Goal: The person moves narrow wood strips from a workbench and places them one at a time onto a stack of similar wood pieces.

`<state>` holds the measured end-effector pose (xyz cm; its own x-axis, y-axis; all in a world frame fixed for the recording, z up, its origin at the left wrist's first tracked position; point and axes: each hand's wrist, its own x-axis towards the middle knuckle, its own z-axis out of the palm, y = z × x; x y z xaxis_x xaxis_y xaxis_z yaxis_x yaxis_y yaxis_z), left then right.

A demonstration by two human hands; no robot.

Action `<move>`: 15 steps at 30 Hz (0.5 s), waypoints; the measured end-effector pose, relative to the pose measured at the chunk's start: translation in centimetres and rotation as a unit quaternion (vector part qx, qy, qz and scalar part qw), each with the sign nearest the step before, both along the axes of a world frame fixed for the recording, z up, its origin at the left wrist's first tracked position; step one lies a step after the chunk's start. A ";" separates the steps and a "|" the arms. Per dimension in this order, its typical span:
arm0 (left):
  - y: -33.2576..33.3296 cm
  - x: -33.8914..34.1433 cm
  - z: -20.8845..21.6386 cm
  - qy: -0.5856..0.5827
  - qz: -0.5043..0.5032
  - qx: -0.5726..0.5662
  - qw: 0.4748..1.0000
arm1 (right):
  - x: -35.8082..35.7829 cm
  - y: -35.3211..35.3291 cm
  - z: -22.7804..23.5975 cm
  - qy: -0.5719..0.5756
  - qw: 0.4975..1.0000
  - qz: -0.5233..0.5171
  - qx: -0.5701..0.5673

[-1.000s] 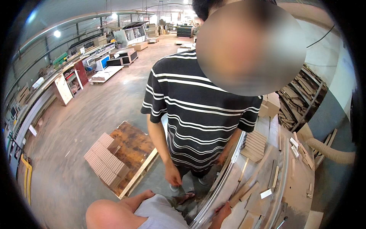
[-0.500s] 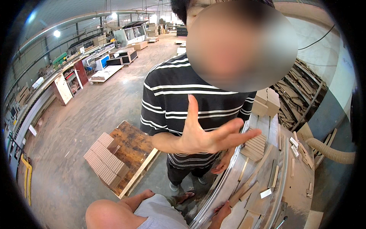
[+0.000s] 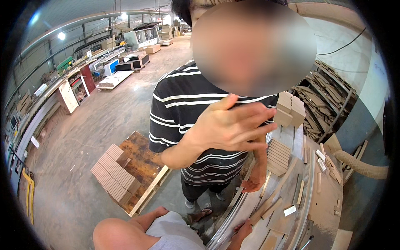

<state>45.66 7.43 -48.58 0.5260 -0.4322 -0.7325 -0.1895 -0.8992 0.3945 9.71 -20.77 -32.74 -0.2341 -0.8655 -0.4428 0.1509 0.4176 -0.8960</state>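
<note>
My left hand [image 3: 160, 211] rests against my grey clothing at the lower middle; its fingers are too small and hidden to make out. On the right, my right hand [image 3: 245, 229] lies at the near edge of the workbench [image 3: 273, 239], beside a narrow wooden strip [image 3: 259, 213]. Whether its fingers grip the strip or only rest there does not show. Facing me closely stands a person in a black and white striped shirt [image 3: 216, 166]. One of that person's hands [image 3: 233, 127] is raised between us, fingers spread; the other [image 3: 255, 183] hangs by the bench.
Stacked brown strips [image 3: 114, 175] sit on a wooden pallet [image 3: 143, 150] on the floor at left. More stacked pieces [image 3: 278, 157], offcuts and a white block [image 3: 290, 211] lie on the bench. A ribbed hose [image 3: 362, 166] and a scrap rack [image 3: 325, 100] stand at right.
The other person has leaned slightly left and turned the raised hand, with its fingers now drawn toward the chest. Their lower hand has shifted right. My own hands have not visibly moved.
</note>
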 end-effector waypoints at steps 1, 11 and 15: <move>0.0 0.0 0.0 0.001 0.001 -0.001 1.000 | 0.0 -0.1 -0.2 -0.001 1.000 -0.002 0.002; 0.1 0.1 -0.2 -0.011 -0.007 -0.016 1.000 | -0.1 0.1 -0.6 -0.012 1.000 0.000 -0.017; -0.5 -0.3 0.0 -0.007 -0.006 -0.017 1.000 | -0.7 0.0 -1.1 -0.003 1.000 0.007 -0.017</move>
